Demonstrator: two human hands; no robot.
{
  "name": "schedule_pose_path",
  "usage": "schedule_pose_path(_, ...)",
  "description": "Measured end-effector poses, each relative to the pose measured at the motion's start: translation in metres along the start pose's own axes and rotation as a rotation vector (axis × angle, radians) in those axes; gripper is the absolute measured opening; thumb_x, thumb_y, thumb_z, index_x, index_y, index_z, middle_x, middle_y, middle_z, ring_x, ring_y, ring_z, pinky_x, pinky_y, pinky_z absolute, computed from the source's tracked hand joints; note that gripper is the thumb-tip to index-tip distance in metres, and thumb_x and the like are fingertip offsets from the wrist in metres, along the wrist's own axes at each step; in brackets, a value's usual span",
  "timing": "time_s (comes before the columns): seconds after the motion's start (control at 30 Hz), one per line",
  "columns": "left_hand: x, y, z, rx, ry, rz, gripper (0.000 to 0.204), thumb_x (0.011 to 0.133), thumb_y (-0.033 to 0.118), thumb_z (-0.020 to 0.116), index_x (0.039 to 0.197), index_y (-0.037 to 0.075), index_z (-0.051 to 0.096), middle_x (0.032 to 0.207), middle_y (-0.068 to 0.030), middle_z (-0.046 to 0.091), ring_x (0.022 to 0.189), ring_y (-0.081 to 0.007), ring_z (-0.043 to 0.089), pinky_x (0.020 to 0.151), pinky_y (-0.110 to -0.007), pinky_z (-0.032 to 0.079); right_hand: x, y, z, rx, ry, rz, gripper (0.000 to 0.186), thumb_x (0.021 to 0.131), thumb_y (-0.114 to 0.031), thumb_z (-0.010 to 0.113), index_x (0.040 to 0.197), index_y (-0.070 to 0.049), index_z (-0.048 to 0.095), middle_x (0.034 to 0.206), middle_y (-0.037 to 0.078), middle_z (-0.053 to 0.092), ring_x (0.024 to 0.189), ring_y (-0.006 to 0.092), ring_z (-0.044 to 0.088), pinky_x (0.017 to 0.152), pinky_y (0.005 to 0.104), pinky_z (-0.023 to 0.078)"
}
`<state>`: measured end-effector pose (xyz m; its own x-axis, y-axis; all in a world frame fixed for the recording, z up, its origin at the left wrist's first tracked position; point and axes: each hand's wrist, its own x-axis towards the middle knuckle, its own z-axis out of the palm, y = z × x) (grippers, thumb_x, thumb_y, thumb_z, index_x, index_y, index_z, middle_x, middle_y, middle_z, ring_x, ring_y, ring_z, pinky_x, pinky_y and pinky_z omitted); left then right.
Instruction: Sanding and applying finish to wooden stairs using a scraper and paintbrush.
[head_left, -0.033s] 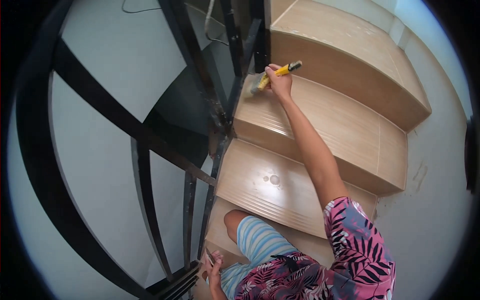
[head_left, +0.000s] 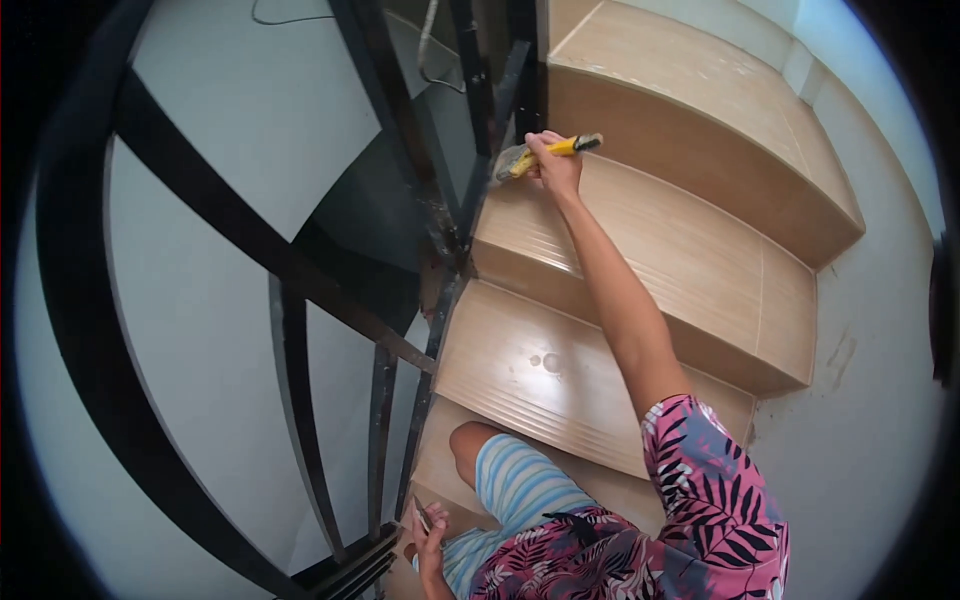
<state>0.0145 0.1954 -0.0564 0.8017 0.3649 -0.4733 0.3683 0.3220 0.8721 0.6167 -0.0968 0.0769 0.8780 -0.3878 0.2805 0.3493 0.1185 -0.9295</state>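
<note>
My right hand (head_left: 556, 167) is closed around the yellow handle of a paintbrush (head_left: 520, 165). The brush's pale bristles are at the left end of a tan tiled stair tread (head_left: 630, 235), beside the foot of the black metal railing (head_left: 445, 215). From this angle I cannot tell whether they touch the tread or the railing. Low in the view, by the bars and next to my bent knee, my left hand (head_left: 430, 530) is closed on a small, thin, dark-edged object (head_left: 422, 514). Its kind is not clear.
Tiled steps with ridged front edges climb toward the upper right. Round wet-looking marks (head_left: 551, 363) lie on the tread below the brush. A grey wall (head_left: 880, 420) with smudges bounds the right side. A pale cable (head_left: 428, 55) hangs behind the railing bars.
The brush head has shifted slightly left and up toward the railing, and its handle lies a little more level. The left hand looks unchanged. The whole view has shifted slightly.
</note>
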Motion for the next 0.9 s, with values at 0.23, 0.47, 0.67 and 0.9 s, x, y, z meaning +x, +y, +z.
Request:
schedule_pose_path(0.23, -0.006, -0.014, 0.0, -0.024, -0.004, -0.057, 0.093, 0.084, 0.015, 0.071, 0.157, 0.002, 0.016, 0.13, -0.0147, 0.051, 0.11, -0.023, 0.056, 0.096, -0.035, 0.046, 0.007, 0.034, 0.009, -0.37, -0.286, -0.586, 0.005, 0.08, -0.009, 0.073, 0.083, -0.005, 0.071, 0.091, 0.008, 0.073, 0.079, 0.0195, 0.07, 0.076, 0.0316, 0.054)
schedule_pose_path(0.47, -0.002, -0.023, -0.012, -0.03, 0.007, -0.058, 0.094, 0.083, 0.014, 0.072, 0.157, 0.002, 0.016, 0.128, -0.0135, 0.052, 0.108, -0.0216, 0.055, 0.096, -0.035, 0.046, 0.043, -0.031, -0.029, -1.09, -0.071, -0.299, 0.01, 0.081, -0.016, 0.072, 0.081, -0.005, 0.072, 0.069, 0.011, 0.068, 0.069, 0.0223, 0.069, 0.07, 0.0347, 0.056)
schedule_pose_path(0.67, 0.018, -0.024, 0.001, -0.036, -0.088, -0.038, 0.096, 0.082, 0.014, 0.074, 0.157, 0.002, 0.015, 0.129, -0.013, 0.05, 0.11, -0.0216, 0.054, 0.096, -0.033, 0.046, 0.06, -0.003, -0.04, -0.284, -0.681, -0.326, 0.01, 0.091, -0.01, 0.065, 0.091, -0.003, 0.071, 0.082, 0.005, 0.071, 0.069, 0.0129, 0.066, 0.062, 0.0272, 0.056)
schedule_pose_path(0.9, 0.012, -0.03, -0.008, 0.033, -0.122, -0.024, 0.094, 0.082, 0.017, 0.07, 0.157, 0.002, 0.016, 0.133, -0.0169, 0.049, 0.11, -0.0256, 0.056, 0.096, -0.037, 0.046, 0.072, -0.023, -0.088, -0.814, -0.193, -0.323, 0.013, 0.082, -0.015, 0.073, 0.091, -0.005, 0.075, 0.075, 0.009, 0.072, 0.071, 0.017, 0.07, 0.067, 0.0306, 0.056)
